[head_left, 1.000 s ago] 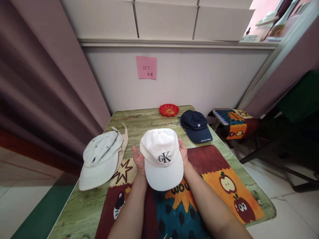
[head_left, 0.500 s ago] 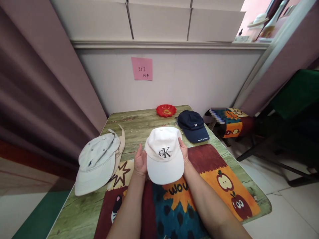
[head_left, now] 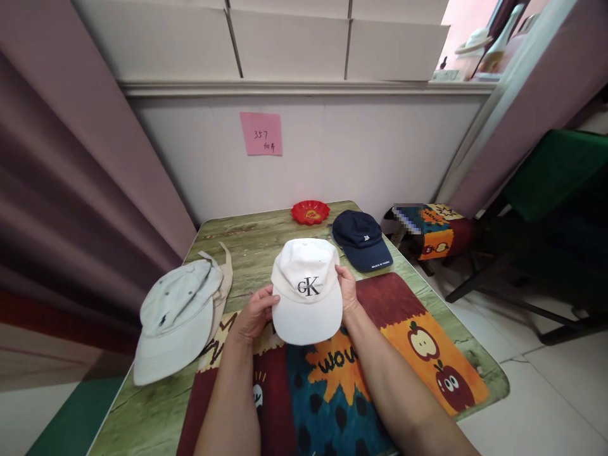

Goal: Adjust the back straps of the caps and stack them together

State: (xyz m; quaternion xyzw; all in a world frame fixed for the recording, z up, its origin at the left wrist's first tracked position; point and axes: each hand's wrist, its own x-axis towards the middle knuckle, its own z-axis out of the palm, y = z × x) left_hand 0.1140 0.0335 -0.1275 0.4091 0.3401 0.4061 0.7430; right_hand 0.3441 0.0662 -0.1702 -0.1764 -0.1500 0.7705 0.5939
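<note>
Between my two hands is a white baseball cap (head_left: 308,316) with dark "CK" lettering, its brim toward me. My left hand (head_left: 256,310) pinches the cap's left side, thumb on top near the brim and fingers underneath. On the other side my right hand (head_left: 346,288) grips the edge of the crown, its fingers partly behind the cap. A navy cap (head_left: 363,239) with a small white emblem lies behind and to the right. At the left rests a pale grey cap (head_left: 178,310) with a small dark logo, overlapping a beige hat with straps (head_left: 224,282).
A red scalloped dish (head_left: 310,212) stands at the back of the wood-patterned table (head_left: 247,231). Under my arms lies a colourful mat (head_left: 403,304). A pink note (head_left: 261,134) is stuck on the wall; a mat-covered stool (head_left: 439,234) stands beyond the table's right side.
My left hand has gone from open beside the white cap to gripping its left edge. The right hand keeps its hold. The whole view has shifted slightly.
</note>
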